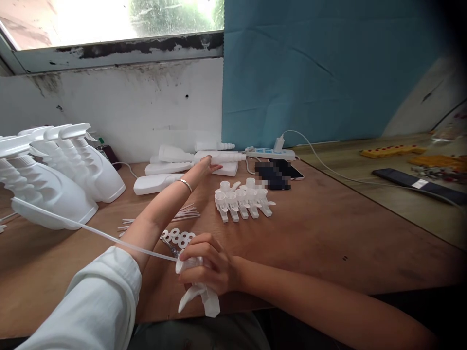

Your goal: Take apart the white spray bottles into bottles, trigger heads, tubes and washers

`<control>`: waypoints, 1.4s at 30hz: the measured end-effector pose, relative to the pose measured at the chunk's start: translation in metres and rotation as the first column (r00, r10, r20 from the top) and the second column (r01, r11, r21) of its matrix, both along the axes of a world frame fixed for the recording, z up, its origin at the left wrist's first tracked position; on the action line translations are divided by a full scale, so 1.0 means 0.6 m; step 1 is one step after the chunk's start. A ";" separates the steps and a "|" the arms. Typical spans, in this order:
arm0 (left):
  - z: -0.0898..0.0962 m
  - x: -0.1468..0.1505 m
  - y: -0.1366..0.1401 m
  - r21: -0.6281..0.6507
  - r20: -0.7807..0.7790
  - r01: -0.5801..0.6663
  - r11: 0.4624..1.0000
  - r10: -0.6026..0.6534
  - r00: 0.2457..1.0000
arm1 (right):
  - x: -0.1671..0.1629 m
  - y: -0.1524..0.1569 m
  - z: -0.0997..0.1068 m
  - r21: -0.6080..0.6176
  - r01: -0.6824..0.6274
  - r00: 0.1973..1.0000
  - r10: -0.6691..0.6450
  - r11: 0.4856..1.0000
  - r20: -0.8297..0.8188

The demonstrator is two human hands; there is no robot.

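Observation:
My right hand [209,265] is closed around a white trigger sprayer [209,301] near the table's front edge. From the sprayer's collar a long thin dip tube [109,232] runs up to the left, passing over my left forearm. My left hand [208,166] reaches to the back, at a white bottle [228,156] lying on its side among several others. One digit of it shows stretched out, apart from the rest; the other fingers are mostly hidden. Several white ring washers [175,238] lie beyond my right hand, with a slim metal tool [170,247] beside them.
Several trigger sprayer heads [241,201] stand in a cluster at centre. Loose thin tubes [188,212] lie partly behind my left arm. Capped spray bottles [58,194] stand at left. A power strip [268,153], a phone [292,169] and a white cable [317,160] are at the back right.

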State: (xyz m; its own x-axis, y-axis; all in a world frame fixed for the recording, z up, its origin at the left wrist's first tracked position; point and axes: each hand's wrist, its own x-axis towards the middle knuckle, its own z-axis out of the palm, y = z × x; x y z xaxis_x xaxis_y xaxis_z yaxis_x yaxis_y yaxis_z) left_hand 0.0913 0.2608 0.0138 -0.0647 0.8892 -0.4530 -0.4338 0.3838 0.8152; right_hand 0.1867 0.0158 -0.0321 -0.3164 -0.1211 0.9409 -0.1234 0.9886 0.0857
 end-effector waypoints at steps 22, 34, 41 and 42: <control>0.010 -0.184 -0.397 0.199 -0.786 0.833 0.517 -0.424 0.451 | -0.024 0.017 0.013 -0.983 -0.115 0.993 0.045 0.142 -0.109; -0.049 -0.162 -0.403 0.308 -0.778 0.738 0.601 -0.287 0.559 | -0.031 0.025 -0.001 -0.993 -0.023 0.995 0.103 0.118 -0.010; -0.056 -0.157 -0.408 0.348 -0.707 0.701 0.623 -0.317 0.633 | -0.029 0.022 0.004 -0.992 0.004 0.990 0.142 0.126 0.022; -0.057 -0.157 -0.408 0.355 -0.701 0.699 0.621 -0.318 0.638 | -0.029 0.022 0.004 -0.992 0.012 0.990 0.138 0.125 0.029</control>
